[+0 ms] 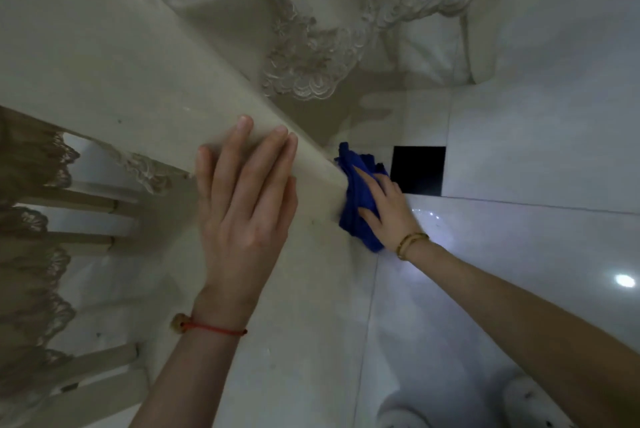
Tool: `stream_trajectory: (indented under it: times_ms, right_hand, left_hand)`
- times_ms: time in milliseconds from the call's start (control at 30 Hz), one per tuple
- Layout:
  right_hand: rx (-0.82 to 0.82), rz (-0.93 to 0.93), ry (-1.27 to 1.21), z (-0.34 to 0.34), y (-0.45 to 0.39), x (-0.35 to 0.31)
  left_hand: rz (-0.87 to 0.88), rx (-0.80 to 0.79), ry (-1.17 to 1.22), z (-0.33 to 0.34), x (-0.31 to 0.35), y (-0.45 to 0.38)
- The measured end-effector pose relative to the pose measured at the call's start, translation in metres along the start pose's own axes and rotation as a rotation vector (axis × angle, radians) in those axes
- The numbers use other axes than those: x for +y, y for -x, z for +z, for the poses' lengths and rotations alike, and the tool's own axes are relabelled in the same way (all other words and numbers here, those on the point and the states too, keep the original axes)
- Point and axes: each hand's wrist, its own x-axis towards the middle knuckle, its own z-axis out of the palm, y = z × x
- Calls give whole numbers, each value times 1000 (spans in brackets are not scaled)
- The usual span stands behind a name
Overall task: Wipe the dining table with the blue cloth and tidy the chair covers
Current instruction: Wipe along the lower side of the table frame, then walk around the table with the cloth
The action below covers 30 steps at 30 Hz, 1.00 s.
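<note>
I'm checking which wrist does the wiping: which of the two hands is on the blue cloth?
The right hand, with the gold bangle, presses the blue cloth; the left hand, with the red string, rests flat.

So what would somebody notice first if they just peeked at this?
Probably the bright blue cloth in the middle, pressed against the edge of the cream table by the right hand. The left hand lies flat on the tabletop beside it. A black square tile stands out on the pale floor just beyond.

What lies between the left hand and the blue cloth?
In the head view, only a bare stretch of the cream table edge separates the left hand from the blue cloth, which the right hand presses.
</note>
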Motion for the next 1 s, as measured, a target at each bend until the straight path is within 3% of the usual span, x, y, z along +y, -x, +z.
stream_trajectory:
  times_ms: [133, 300, 433, 533, 833, 1000]
  right_hand:
    - [37, 71, 123, -45, 30, -30]
    - [36, 252, 256, -145, 87, -89]
    - [0, 434, 345, -236, 144, -149]
    - [-10, 534, 386, -310, 196, -208]
    - [80, 843, 376, -512, 365, -430]
    - [156, 1045, 369, -566, 448, -493]
  left_hand:
    - [-127, -84, 146, -18, 15, -5]
    - [-302, -341, 509, -79, 34, -31]
    - [-649, -658, 805, -150, 40, -73]
    - [-814, -794, 950, -219, 38, -117]
    - [-864, -1282, 1100, -447, -4, -240]
    - [-850, -1462, 1090, -511, -14, -272]
